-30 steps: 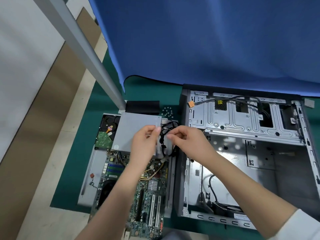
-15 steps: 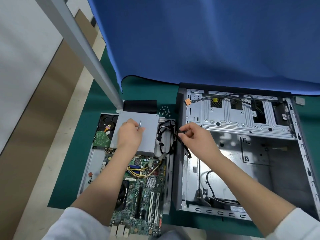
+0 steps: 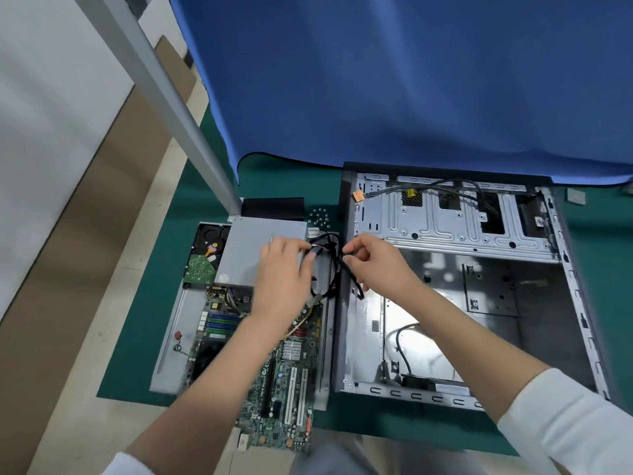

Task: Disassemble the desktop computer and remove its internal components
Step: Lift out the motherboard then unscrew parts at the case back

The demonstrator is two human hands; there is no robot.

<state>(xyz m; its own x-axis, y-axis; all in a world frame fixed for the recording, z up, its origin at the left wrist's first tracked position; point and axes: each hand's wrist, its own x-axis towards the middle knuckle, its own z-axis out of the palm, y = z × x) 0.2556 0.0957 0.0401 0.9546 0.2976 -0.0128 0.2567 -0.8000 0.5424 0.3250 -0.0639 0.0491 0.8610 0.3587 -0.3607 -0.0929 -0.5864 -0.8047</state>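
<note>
An open grey computer case (image 3: 445,234) lies on its side at the right, mostly bare inside. To its left a grey panel (image 3: 174,341) carries a motherboard (image 3: 291,382), a grey power supply box (image 3: 246,255) and a hard drive (image 3: 205,255). A bundle of black cables (image 3: 329,265) lies between the power supply and the case. My left hand (image 3: 284,269) pinches a black cable at the bundle's top left. My right hand (image 3: 376,265) pinches another black cable strand at the bundle's right, beside the case wall.
A blue cloth (image 3: 394,80) hangs over the back of the green mat (image 3: 137,320). A grey metal post (image 3: 164,108) stands at the left rear. Several screws (image 3: 318,216) lie by a black block (image 3: 272,206). The table edge runs along the left.
My left hand has moved right from the top of the power supply onto the cable bundle. My right hand stays on its black cable strand. The view has shifted slightly.
</note>
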